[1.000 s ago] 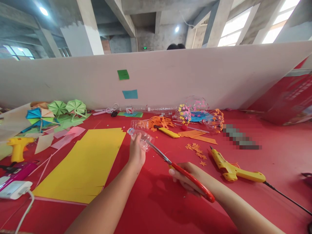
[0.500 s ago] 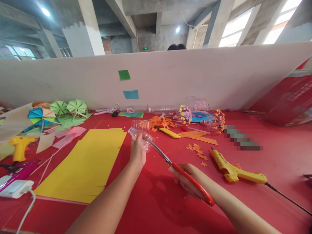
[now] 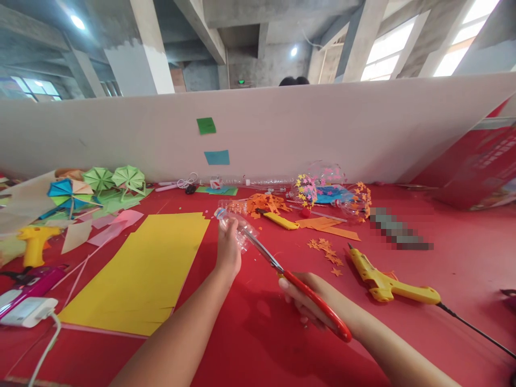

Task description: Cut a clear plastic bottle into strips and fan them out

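Note:
Wrapped round a clear plastic bottle piece (image 3: 241, 221), my left hand (image 3: 229, 248) holds it tilted, its capped neck toward the upper left. The bottle's lower part looks cut open. In my right hand (image 3: 310, 301) are red-handled scissors (image 3: 318, 303), their blades pointing up and left into the bottle's edge. The blade tips overlap the clear plastic, and whether they are apart is hard to see. Just left of my left hand lies a stack of yellow paper (image 3: 141, 269). Orange paper stars (image 3: 328, 253) are scattered beyond my right hand.
A yellow glue gun (image 3: 389, 282) with a cord lies at right; another glue gun (image 3: 35, 244) stands at left near a white charger (image 3: 28, 313). A yellow utility knife (image 3: 282, 220) and star-decorated bottle pieces (image 3: 355, 201) lie behind. A white partition (image 3: 262, 129) borders the red table (image 3: 250, 344).
My right hand and the scissors have shifted very slightly left. My left hand keeps its hold on the bottle piece, almost unmoved.

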`<move>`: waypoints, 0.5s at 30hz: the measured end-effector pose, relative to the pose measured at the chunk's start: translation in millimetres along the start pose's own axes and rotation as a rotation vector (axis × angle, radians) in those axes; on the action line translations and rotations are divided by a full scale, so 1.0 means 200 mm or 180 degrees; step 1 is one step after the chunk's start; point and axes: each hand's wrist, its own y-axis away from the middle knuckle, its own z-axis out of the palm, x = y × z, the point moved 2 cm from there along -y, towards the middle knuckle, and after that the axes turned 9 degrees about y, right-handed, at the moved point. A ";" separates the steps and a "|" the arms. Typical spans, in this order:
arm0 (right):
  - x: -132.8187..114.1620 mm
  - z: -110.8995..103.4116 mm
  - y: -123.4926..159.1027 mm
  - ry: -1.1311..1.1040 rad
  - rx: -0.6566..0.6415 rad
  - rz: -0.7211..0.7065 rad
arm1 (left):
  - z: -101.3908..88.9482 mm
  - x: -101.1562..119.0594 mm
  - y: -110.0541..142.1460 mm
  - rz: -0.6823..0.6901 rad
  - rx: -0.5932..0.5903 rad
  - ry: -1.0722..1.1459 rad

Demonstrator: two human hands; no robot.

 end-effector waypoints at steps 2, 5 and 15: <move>-0.01 0.00 0.01 -0.0055 0.0018 -0.0011 | 0.01 0.00 0.02 0.0046 -0.0054 -0.0059; -0.03 0.00 0.01 -0.0068 0.0061 0.0057 | 0.02 0.01 0.03 0.0025 -0.0034 -0.0082; 0.00 0.02 -0.03 -0.0127 0.0090 0.0167 | -0.01 -0.01 0.00 0.0060 0.0025 -0.0007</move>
